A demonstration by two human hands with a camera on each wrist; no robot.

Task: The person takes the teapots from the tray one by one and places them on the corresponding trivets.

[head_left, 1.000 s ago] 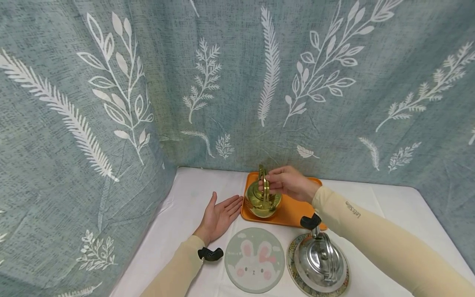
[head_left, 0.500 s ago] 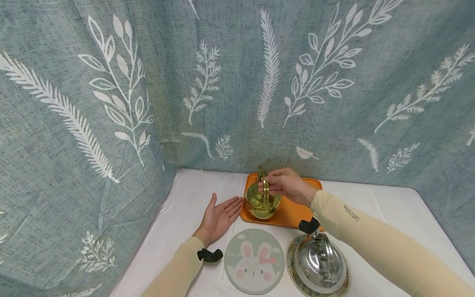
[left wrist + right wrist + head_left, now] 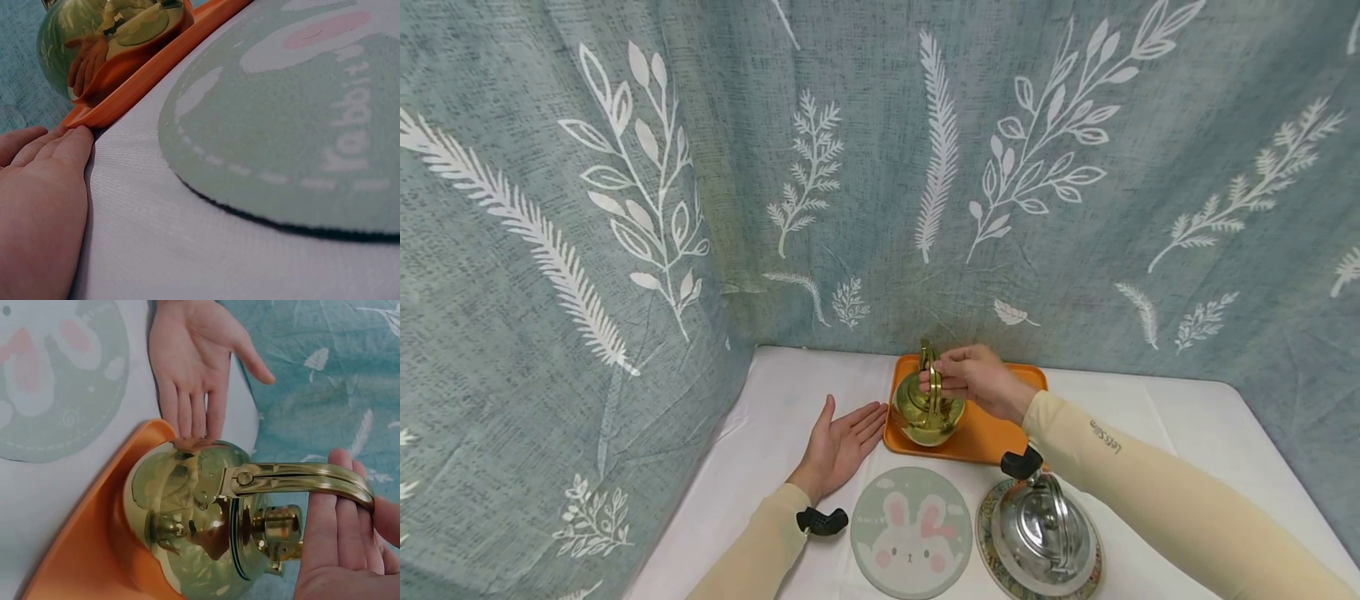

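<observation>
A shiny gold kettle (image 3: 925,421) stands upright at the left end of an orange tray (image 3: 996,429). My right hand (image 3: 981,379) holds its arched handle (image 3: 300,475); in the right wrist view, the fingers pass under the handle and the thumb lies at its far end. The left hand (image 3: 842,442) lies palm up on the white cloth, fingers straight. Its fingertips (image 3: 78,137) meet the tray's left rim, close beside the kettle.
A round green mat (image 3: 912,533) with a rabbit picture lies in front of the tray. To its right, a silver kettle (image 3: 1037,533) stands on a round patterned mat (image 3: 988,542), beneath my right forearm. A leaf-print curtain (image 3: 880,167) hangs behind the table.
The head view has tilted up slightly, so everything sits a little lower in it. Both hands and the gold kettle keep their places.
</observation>
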